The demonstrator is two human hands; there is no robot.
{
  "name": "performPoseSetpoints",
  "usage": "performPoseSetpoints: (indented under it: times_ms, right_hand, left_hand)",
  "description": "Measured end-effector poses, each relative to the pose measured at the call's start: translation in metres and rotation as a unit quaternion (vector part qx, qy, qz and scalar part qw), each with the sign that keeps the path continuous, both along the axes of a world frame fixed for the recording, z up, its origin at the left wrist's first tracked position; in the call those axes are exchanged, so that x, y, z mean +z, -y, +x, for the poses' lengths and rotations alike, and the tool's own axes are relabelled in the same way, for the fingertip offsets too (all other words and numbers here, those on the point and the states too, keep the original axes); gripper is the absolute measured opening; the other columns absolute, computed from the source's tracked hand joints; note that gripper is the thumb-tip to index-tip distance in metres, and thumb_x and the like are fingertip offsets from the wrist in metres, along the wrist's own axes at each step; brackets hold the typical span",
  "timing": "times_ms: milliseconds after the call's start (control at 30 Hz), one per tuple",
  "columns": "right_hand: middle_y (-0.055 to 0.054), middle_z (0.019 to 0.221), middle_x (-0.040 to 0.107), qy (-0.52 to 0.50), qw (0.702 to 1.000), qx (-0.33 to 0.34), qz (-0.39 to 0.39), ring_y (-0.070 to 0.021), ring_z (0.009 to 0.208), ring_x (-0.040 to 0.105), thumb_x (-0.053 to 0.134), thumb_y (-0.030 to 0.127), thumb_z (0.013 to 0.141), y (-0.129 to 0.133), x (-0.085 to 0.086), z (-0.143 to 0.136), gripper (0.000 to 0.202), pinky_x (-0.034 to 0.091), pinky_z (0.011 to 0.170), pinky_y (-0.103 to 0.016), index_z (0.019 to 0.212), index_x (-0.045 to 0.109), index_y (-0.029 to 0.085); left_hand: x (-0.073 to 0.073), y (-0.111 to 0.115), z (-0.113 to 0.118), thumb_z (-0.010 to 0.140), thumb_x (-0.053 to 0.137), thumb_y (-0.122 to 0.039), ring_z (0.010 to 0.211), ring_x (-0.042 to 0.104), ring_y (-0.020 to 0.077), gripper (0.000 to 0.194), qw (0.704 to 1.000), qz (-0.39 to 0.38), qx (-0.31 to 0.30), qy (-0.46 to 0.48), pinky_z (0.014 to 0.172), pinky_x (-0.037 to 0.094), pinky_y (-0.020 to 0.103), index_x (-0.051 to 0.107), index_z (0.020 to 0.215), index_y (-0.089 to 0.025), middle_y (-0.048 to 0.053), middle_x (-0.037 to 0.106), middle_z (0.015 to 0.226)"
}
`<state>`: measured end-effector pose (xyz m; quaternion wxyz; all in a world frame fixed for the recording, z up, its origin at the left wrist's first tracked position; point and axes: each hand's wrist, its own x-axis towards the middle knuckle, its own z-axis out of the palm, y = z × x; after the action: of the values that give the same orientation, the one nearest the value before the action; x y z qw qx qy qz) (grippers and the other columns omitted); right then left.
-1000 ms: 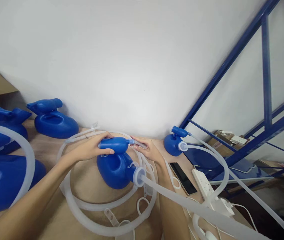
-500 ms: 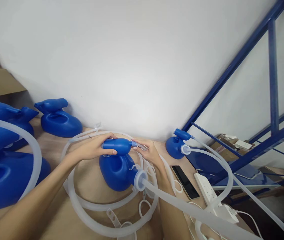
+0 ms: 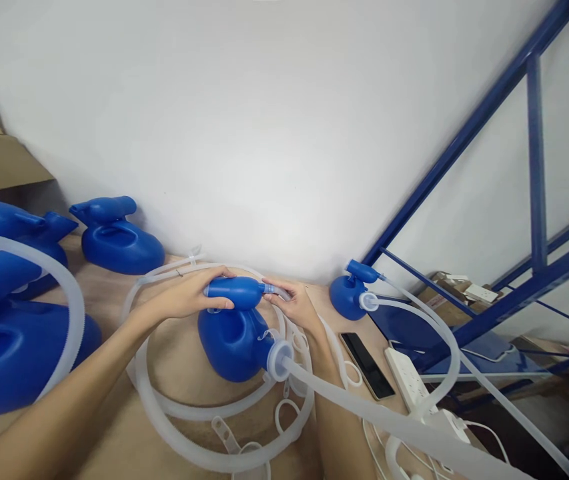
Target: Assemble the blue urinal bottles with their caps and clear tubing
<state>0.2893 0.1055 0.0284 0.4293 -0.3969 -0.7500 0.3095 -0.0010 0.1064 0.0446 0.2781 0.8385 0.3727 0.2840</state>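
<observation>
In the middle of the table stands a blue plastic bottle (image 3: 234,343) with a thick, tube-like handle across its top. My left hand (image 3: 197,293) is wrapped round the left end of that handle. At the handle's right end, a small clear connector joins a thin translucent tube (image 3: 280,292). My right hand (image 3: 298,305) pinches this tube close to the connector. On the bottle's right-facing mouth sits a translucent cap (image 3: 280,361), from which a wide translucent hose (image 3: 359,403) runs toward the lower right. Loops of hose (image 3: 189,453) lie around the bottle.
More blue bottles (image 3: 121,243) stand at the left, near a cardboard box (image 3: 4,157). Another bottle with hoses (image 3: 348,297) is at the right. A phone (image 3: 368,365) and a white power strip (image 3: 407,377) lie along the table's right side, beside a blue metal frame (image 3: 537,167).
Both hands keep their hold on the bottle and the tube. My right fingers have shifted very slightly along the tube, and the view has turned a little.
</observation>
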Motion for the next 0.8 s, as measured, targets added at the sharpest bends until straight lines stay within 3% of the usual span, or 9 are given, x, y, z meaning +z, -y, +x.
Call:
performPoseSetpoints:
  times_ms: [100, 233, 300, 400, 667, 800]
  right_hand:
    - [-0.008, 0.117, 0.080, 0.011, 1.000, 0.014, -0.013, -0.0301, 0.109, 0.076, 0.081, 0.042, 0.082, -0.001, -0.001, 0.003, 0.044, 0.060, 0.101, -0.047, 0.122, 0.079, 0.023]
    - [-0.007, 0.103, 0.082, -0.007, 0.997, 0.047, -0.056, -0.0232, 0.082, 0.076, 0.081, 0.048, 0.081, -0.004, -0.005, 0.007, 0.055, 0.064, 0.075, -0.038, 0.129, 0.075, 0.021]
    - [-0.005, 0.098, 0.081, -0.013, 0.997, 0.049, -0.064, -0.0196, 0.073, 0.072, 0.081, 0.049, 0.082, -0.004, -0.005, 0.006, 0.057, 0.063, 0.070, -0.035, 0.130, 0.074, 0.021]
    - [-0.006, 0.104, 0.080, 0.009, 0.998, 0.040, -0.049, -0.0195, 0.077, 0.073, 0.077, 0.048, 0.086, 0.000, 0.000, 0.005, 0.053, 0.062, 0.076, -0.036, 0.132, 0.072, 0.021]
    - [-0.008, 0.134, 0.071, 0.153, 0.987, 0.016, 0.044, -0.0266, 0.116, 0.069, 0.074, 0.043, 0.091, 0.016, 0.026, 0.009, 0.055, 0.052, 0.107, -0.045, 0.143, 0.063, 0.028]
    - [-0.009, 0.131, 0.066, 0.170, 0.981, -0.020, 0.096, -0.0256, 0.124, 0.062, 0.072, 0.043, 0.094, 0.029, 0.040, 0.016, 0.044, 0.046, 0.114, -0.044, 0.135, 0.069, 0.029]
  left_hand:
    - [-0.001, -0.001, -0.001, 0.084, 0.067, -0.071, 0.119, 0.063, 0.0314, 0.063, 1.000, 0.000, -0.001, 0.003, 0.104, 0.047, 0.038, 0.061, 0.126, -0.025, 0.006, 0.068, 0.131]
    - [-0.001, -0.002, -0.001, 0.085, 0.066, -0.071, 0.122, 0.062, 0.0317, 0.063, 1.000, 0.005, -0.002, 0.000, 0.106, 0.047, 0.039, 0.060, 0.127, -0.025, 0.007, 0.067, 0.133]
    - [-0.002, -0.002, -0.001, 0.085, 0.066, -0.071, 0.123, 0.062, 0.0321, 0.063, 1.000, 0.007, 0.001, -0.001, 0.106, 0.047, 0.040, 0.060, 0.128, -0.025, 0.007, 0.067, 0.134]
    - [-0.001, -0.001, 0.001, 0.084, 0.065, -0.072, 0.122, 0.063, 0.0325, 0.064, 1.000, 0.001, 0.006, 0.004, 0.106, 0.047, 0.041, 0.061, 0.126, -0.024, 0.008, 0.068, 0.134]
    - [-0.002, -0.001, 0.003, 0.082, 0.065, -0.074, 0.117, 0.066, 0.0326, 0.066, 0.999, 0.020, 0.033, 0.008, 0.102, 0.050, 0.041, 0.063, 0.125, -0.024, 0.008, 0.071, 0.129]
    - [-0.002, -0.005, -0.001, 0.082, 0.063, -0.075, 0.107, 0.069, 0.0316, 0.066, 0.995, 0.037, 0.088, -0.013, 0.092, 0.053, 0.039, 0.064, 0.122, -0.023, 0.008, 0.074, 0.120]
